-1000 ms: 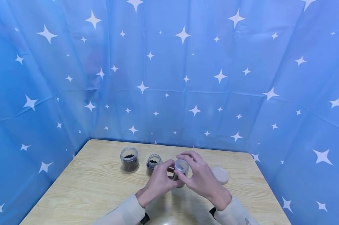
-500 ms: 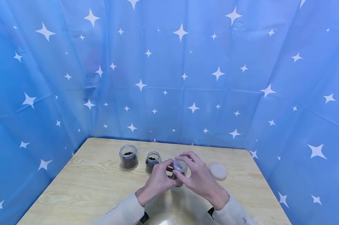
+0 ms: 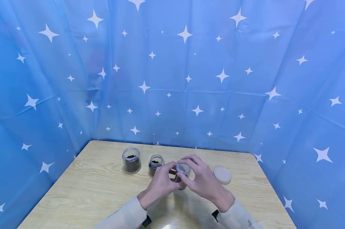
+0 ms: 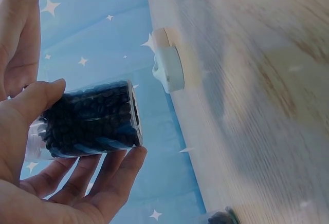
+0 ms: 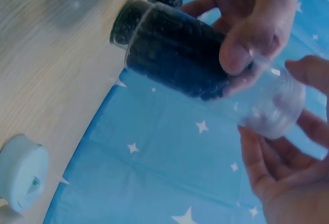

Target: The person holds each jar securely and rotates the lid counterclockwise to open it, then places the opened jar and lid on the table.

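A clear jar [image 4: 95, 118], part full of small dark beans, is held upright above the table in front of the body. My left hand [image 3: 162, 181] grips its body from the left, thumb on one side and fingers on the other. At the jar's see-through top, my right hand [image 3: 202, 179] curls thumb and fingers round the rim. The beans fill the lower part, and the clear upper part [image 5: 270, 103] shows in the right wrist view. Just left of the left hand stands a small open glass jar [image 3: 156, 165] of dark beans.
A wider open jar [image 3: 131, 160] of dark beans stands further left on the wooden table [image 3: 98, 178]. A whitish round lid [image 3: 222, 175] lies to the right of the right hand. A blue curtain [image 3: 172, 73] with white stars hangs behind the table.
The head view has shifted slightly. Both hands keep their hold on the jar, in nearly the same place.
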`<state>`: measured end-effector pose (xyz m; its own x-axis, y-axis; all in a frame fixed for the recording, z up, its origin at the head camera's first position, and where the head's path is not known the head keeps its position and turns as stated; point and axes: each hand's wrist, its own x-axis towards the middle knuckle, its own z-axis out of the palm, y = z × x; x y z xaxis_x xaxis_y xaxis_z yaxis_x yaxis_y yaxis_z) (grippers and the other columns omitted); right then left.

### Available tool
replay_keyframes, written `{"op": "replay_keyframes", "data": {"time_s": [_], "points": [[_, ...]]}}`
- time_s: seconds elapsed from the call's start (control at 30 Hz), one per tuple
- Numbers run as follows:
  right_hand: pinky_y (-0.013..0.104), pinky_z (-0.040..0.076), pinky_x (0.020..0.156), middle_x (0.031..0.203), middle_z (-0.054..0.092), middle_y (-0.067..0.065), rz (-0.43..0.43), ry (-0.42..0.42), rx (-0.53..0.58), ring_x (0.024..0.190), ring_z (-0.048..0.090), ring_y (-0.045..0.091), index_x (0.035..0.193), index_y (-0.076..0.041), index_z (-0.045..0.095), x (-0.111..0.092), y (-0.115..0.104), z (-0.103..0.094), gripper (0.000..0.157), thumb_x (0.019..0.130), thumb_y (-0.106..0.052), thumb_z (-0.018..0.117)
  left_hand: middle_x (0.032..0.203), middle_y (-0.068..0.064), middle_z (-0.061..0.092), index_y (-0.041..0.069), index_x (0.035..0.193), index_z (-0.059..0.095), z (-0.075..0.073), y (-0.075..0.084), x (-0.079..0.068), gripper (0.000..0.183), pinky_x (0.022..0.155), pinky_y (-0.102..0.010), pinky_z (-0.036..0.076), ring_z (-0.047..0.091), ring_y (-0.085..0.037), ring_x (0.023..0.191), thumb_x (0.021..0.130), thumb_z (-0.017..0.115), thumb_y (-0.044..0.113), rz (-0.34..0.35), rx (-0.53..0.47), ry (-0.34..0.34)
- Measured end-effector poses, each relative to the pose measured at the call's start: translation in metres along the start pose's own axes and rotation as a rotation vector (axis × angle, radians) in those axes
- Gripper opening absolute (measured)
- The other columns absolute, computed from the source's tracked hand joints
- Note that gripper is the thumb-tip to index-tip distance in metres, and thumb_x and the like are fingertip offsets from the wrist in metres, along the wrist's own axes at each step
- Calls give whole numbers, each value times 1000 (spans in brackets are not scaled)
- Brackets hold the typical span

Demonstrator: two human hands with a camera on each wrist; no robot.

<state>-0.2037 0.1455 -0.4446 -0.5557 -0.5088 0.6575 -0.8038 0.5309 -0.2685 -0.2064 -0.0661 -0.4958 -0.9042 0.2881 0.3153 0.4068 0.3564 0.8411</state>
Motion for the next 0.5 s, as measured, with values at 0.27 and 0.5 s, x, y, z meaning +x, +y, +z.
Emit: {"op": "replay_keyframes", "data": {"time_s": [0.27, 0.5], "points": [[48, 70, 109, 144, 77, 13, -128, -156, 104, 128, 80, 30, 138, -7, 78, 6, 11, -15, 41, 99, -3, 88, 123, -1, 86, 21, 129, 78, -3, 0, -2, 47, 89, -38, 74, 88, -27, 110, 91, 102, 30, 49, 54, -1], [48, 68, 114, 150, 76, 11, -154, -237, 164, 135, 79, 28, 145, -9, 76, 11, 17, -22, 45, 101, -2, 86, 120, 1, 87, 24, 124, 77, -4, 0, 0, 41, 89, -39, 74, 88, -25, 109, 92, 101, 32, 47, 68, -11]]}}
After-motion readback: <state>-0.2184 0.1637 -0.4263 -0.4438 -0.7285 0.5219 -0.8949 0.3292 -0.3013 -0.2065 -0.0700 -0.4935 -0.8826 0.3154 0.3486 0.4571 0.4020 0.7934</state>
